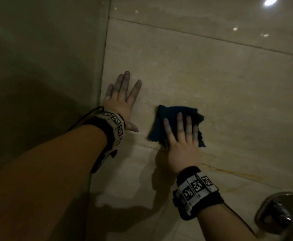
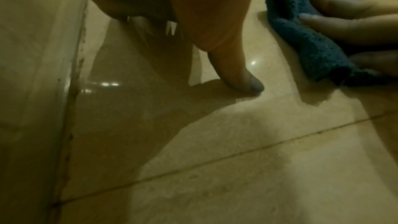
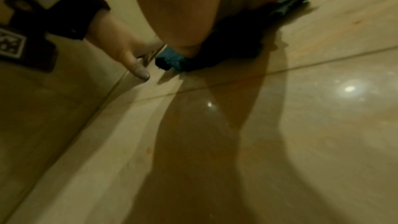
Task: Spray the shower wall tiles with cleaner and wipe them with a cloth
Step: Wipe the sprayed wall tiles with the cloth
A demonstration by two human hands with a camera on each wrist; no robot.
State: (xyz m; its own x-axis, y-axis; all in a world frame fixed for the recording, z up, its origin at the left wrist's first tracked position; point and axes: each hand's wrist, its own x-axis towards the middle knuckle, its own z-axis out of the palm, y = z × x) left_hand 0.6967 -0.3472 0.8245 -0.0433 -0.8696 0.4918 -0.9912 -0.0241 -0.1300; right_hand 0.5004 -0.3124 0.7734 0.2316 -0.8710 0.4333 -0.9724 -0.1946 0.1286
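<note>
A dark blue cloth point(image 1: 170, 119) lies flat against the beige wall tiles point(image 1: 229, 80). My right hand point(image 1: 181, 136) presses it to the wall with straight, spread fingers. In the left wrist view the cloth point(image 2: 305, 40) is bunched under those fingers point(image 2: 349, 23); the right wrist view shows the cloth point(image 3: 172, 59) beneath my palm. My left hand point(image 1: 123, 96) rests flat on the tile to the left, close to the corner, fingers spread, holding nothing. Its thumb point(image 2: 243, 81) touches the tile. No spray bottle is in view.
A side wall point(image 1: 43, 66) meets the tiled wall in a corner seam point(image 1: 104, 66) just left of my left hand. A chrome shower fitting point(image 1: 279, 213) sticks out of the wall at lower right. Grout lines point(image 1: 229, 171) run across the tiles.
</note>
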